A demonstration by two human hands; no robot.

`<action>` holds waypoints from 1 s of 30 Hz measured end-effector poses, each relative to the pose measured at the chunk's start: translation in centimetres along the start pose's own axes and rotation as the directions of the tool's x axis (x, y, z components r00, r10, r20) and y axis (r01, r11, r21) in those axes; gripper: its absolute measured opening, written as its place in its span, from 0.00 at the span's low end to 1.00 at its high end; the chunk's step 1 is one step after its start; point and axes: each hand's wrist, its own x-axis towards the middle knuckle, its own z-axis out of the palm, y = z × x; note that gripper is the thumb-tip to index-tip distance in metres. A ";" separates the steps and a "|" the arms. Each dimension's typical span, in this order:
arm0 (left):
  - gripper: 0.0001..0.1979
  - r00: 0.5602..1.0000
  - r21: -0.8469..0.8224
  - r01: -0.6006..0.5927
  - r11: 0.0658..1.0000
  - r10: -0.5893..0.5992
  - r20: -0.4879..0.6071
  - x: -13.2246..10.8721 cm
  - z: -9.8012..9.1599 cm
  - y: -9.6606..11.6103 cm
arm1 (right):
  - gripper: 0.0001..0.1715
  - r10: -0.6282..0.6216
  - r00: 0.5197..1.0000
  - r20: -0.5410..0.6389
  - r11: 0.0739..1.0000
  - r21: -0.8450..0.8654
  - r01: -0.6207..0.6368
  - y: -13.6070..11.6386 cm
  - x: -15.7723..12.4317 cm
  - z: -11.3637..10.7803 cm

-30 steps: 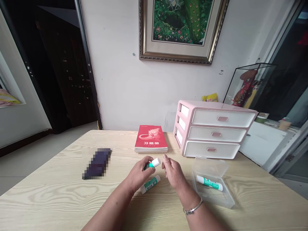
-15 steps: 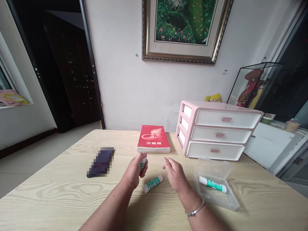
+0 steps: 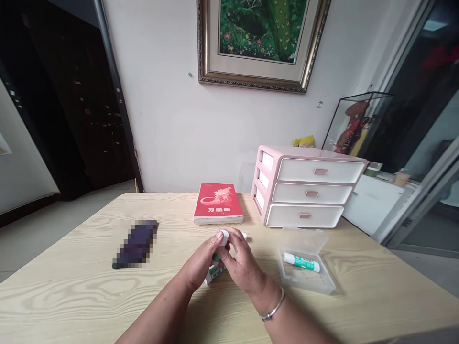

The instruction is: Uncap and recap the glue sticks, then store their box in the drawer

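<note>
Your left hand (image 3: 202,261) is clamped around the held stick (image 3: 224,238), whose white end points up between your thumb and fingers in the lower middle of the frame. Your right hand (image 3: 242,264) meets it there, thumb and fingers curled about the same spot; whether they grip the stick or only touch it, you cannot tell from this view. A small white piece (image 3: 245,236) shows just beyond the right fingers, and what it belongs to is hidden.

For steady work, let the left hand bear the stick low on its green body, and pinch the white end squarely with the right fingertips. Any pull or twist is best made along the stick's length, since a sideways push could tip it out of your palm. Mind the lower stick (image 3: 214,274), lying on the table (image 3: 71,301) right beneath your hands in view; a dropped wrist could set it rolling. Raising both hands a little would give you room.

At the lower right, the boxed stick (image 3: 302,262) lies in the clear box (image 3: 309,285), well apart from your fingers, so your right forearm should stay off that rim.
</note>
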 end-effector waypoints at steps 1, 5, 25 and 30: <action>0.25 0.998 0.014 -0.018 1.000 0.017 0.055 -0.1 0.1 0.1 | 0.16 -0.002 1.000 0.002 1.000 -0.004 0.002 -0.3 0.0 -0.1; 0.28 0.981 0.274 -0.171 0.946 0.137 0.140 -0.5 -0.2 0.9 | 0.15 0.060 0.998 -0.004 0.993 -0.098 -0.060 -1.8 -0.3 -1.4; 0.19 0.993 0.886 -0.117 0.449 0.042 0.110 -0.2 -2.1 -0.1 | 0.10 0.615 0.781 0.108 0.436 -0.872 -0.223 -0.4 -4.9 -18.1; 0.16 0.994 0.903 -0.095 0.419 -0.004 0.106 -0.2 -2.2 0.1 | 0.11 0.634 0.766 0.107 0.432 -0.871 -0.236 0.5 -4.4 -18.0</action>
